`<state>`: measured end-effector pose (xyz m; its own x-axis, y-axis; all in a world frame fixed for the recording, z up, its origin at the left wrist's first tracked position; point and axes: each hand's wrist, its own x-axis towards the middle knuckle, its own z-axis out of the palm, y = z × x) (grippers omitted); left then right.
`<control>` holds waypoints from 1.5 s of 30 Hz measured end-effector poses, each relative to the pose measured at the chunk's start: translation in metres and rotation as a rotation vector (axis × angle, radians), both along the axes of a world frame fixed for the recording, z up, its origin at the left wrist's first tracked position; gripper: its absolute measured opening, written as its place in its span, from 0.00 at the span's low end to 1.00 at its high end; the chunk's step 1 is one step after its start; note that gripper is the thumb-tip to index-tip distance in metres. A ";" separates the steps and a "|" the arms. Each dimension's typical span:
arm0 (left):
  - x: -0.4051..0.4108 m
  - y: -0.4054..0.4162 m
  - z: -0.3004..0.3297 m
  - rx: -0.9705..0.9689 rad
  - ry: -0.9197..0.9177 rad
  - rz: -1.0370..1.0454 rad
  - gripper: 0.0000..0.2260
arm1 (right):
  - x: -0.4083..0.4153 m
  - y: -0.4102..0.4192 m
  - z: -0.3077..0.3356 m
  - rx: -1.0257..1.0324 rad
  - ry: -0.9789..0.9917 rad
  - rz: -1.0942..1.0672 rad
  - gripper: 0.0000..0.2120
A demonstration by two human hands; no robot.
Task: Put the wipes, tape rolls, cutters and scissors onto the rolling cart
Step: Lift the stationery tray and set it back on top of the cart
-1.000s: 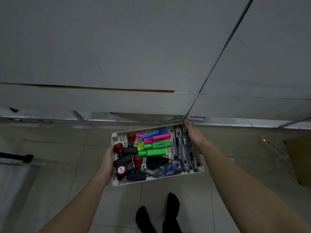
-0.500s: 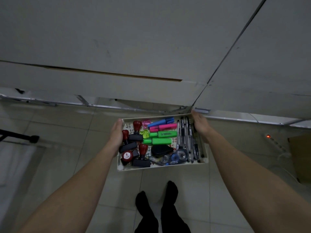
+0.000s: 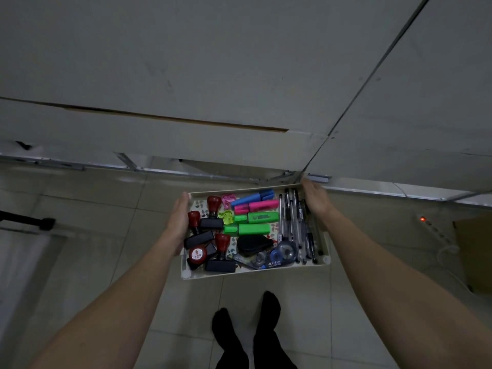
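Since the earlier frame, the shallow cream plastic tray [image 3: 255, 271] has moved slightly farther from the person, toward the grey table edge [image 3: 165, 145]. The left hand [image 3: 177, 225] and right hand [image 3: 315, 199] grip its short sides, carrying red-handled stamps [image 3: 213, 209], highlighters [image 3: 253, 229], pens [image 3: 295, 225] and a blue correction-tape dispenser [image 3: 282, 255] above the tiled floor [image 3: 106, 209].

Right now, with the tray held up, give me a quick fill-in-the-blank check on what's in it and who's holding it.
1. The tray is held by ____ hands, the left hand and the right hand.
2. The pens lie along the tray's ____ side.
3. The stamps have ____ knobs.
4. The word on one stamp's round top is ____.

Missing words: two; right; red; TOP
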<state>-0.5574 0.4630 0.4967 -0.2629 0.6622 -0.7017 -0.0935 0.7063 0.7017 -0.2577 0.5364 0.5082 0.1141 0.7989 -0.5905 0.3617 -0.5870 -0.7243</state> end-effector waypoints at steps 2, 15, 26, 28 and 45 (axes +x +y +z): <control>-0.002 0.000 -0.006 0.007 0.024 -0.018 0.31 | -0.001 -0.001 -0.001 0.019 -0.036 -0.022 0.30; -0.016 -0.007 -0.007 -0.054 -0.060 -0.096 0.36 | -0.003 0.004 0.006 0.049 -0.109 -0.124 0.21; 0.006 0.009 0.002 -0.183 -0.361 -0.033 0.39 | 0.020 -0.005 0.003 0.001 -0.043 -0.307 0.30; 0.002 0.023 0.002 -0.132 -0.338 -0.086 0.37 | 0.020 -0.006 0.000 0.003 -0.010 -0.325 0.31; -0.029 0.084 0.004 -0.019 -0.206 -0.201 0.28 | -0.007 0.018 -0.005 0.053 0.024 -0.423 0.36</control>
